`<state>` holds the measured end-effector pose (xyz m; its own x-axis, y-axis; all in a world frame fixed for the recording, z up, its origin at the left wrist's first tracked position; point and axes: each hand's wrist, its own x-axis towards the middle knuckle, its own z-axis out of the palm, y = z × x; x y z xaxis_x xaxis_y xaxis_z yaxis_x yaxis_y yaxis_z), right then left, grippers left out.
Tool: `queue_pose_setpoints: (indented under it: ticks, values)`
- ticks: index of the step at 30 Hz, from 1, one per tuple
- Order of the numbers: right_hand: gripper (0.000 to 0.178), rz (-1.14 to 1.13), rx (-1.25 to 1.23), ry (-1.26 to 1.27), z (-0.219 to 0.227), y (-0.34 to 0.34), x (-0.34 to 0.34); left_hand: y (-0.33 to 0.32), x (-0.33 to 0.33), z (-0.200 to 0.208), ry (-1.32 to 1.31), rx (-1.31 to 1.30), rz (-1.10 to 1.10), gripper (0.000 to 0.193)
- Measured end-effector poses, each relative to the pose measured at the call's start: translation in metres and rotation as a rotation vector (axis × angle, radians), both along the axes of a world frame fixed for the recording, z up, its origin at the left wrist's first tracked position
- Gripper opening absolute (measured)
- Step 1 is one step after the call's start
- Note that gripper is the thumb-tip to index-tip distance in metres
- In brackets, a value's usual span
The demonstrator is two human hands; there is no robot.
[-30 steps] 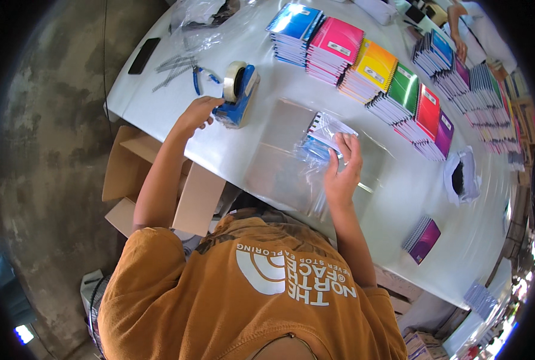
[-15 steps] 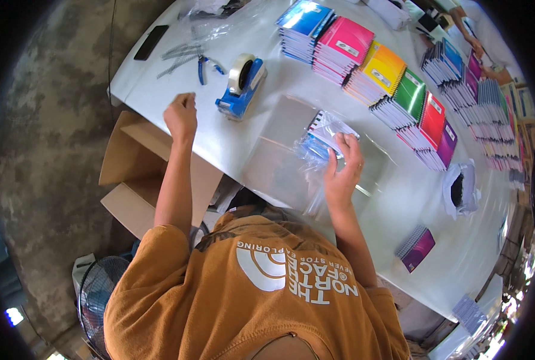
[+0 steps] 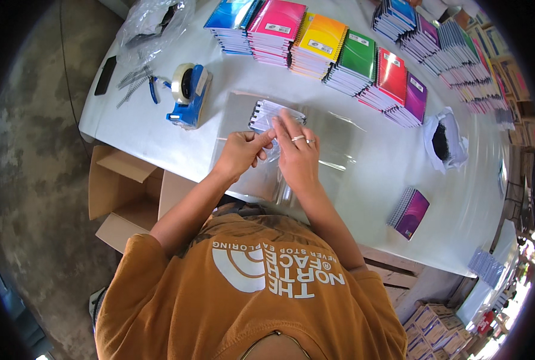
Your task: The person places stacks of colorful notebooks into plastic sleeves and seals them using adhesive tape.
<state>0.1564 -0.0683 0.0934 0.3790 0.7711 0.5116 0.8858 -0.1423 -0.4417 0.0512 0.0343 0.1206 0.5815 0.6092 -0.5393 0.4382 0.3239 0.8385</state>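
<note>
A small bundle of spiral notebooks (image 3: 259, 115), wrapped in clear plastic film, lies on a clear plastic sheet (image 3: 234, 114) on the white table. My left hand (image 3: 241, 155) is at the bundle's near side, fingers curled and thumb pressed to the forefinger. What it pinches, if anything, is too small to make out. My right hand (image 3: 298, 153), wearing rings, reaches over the near right part of the bundle with fingers stretched out. The fingertips of both hands meet over the film. Part of the bundle is hidden under my right fingers.
A blue tape dispenser (image 3: 188, 99) stands left, near blue-handled cutters (image 3: 153, 90), loose wire spirals (image 3: 134, 81) and a phone (image 3: 105, 76). Coloured notebook stacks (image 3: 319, 39) line the far side. A purple notebook (image 3: 412, 215) lies right. An open cardboard box (image 3: 120, 189) stands beside the table.
My left hand has moved right, from beside the tape dispenser to the wrapped notebooks, meeting my right hand. My right fingers have stretched out over the bundle. The whole view has shifted.
</note>
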Motion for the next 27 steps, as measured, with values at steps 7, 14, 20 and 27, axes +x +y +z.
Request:
queue_pose_setpoints:
  ticks: [7,14,20,27]
  values:
    - [0.06,0.052,-0.2,0.006,0.051,0.029,0.008,-0.01,-0.012,-0.076,0.272,0.852,0.003,0.037]
    - [0.087,0.294,0.171,1.087,0.024,0.02,0.044,-0.003,-0.033,-0.056,-0.442,0.192,0.0,0.06]
    - [0.069,0.405,0.023,0.835,0.005,0.015,0.029,0.052,-0.027,-0.004,-0.469,0.72,-0.242,0.042]
    - [0.083,0.313,0.348,1.036,0.025,0.017,0.032,0.062,-0.038,0.049,-0.458,1.047,-0.031,0.038]
